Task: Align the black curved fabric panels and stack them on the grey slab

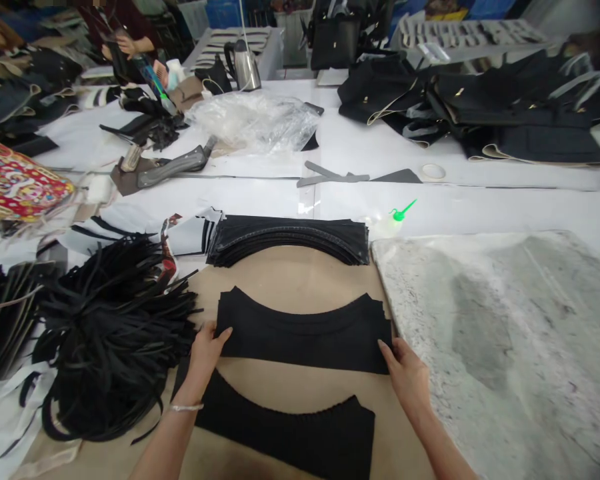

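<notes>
A black curved-edge panel (305, 340), perhaps leather or fabric, is stretched level between my two hands. My left hand (207, 347) pinches its left end, thumb on top and fingers underneath. At the opposite end, my right hand (407, 373) grips the right edge in the same way. Nearer to me lies another black panel (300, 433) with a similar concave edge, partly behind my left forearm. Beyond the held piece sits a stack of black curved pieces (290, 233) on the brown board (300, 277).
A heap of black strips (115, 333) lies to my left. On the right is a stained pale slab (480, 333). Farther off are a green-tipped bottle (397, 217), a tape roll (433, 171), plastic wrap (260, 120), a kettle (246, 67) and black bag parts (510, 100). Another person's hands (130, 45) show at the back left.
</notes>
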### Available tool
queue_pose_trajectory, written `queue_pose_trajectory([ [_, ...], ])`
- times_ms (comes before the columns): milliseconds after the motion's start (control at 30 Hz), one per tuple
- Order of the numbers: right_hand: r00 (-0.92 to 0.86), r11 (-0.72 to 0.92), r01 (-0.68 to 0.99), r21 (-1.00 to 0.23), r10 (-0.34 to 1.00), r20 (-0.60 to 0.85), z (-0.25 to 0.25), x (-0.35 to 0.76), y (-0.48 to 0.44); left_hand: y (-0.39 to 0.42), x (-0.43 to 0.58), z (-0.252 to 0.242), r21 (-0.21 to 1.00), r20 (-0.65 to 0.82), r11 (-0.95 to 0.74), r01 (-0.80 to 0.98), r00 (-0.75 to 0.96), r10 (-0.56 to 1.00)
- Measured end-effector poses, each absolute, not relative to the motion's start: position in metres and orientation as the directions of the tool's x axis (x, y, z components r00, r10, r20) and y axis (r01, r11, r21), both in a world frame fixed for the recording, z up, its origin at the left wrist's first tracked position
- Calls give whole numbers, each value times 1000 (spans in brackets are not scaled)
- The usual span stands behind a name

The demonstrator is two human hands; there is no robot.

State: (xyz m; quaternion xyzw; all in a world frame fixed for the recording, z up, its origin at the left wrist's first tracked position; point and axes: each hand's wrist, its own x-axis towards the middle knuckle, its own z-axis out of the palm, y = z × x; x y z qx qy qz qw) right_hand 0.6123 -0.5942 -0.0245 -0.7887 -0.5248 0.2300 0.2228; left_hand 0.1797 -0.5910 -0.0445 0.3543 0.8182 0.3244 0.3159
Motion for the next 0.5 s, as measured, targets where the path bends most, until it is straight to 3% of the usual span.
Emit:
queue_pose_trajectory([
  [233, 334, -348, 745, -569, 933, -134, -24, 613, -592, -588, 178, -42, 720, -341, 574, 390, -522, 782],
  [500, 335, -395, 783, -481, 919, -209, -33, 621, -589, -591, 183, -39, 656, -297, 590, 471, -559, 775],
])
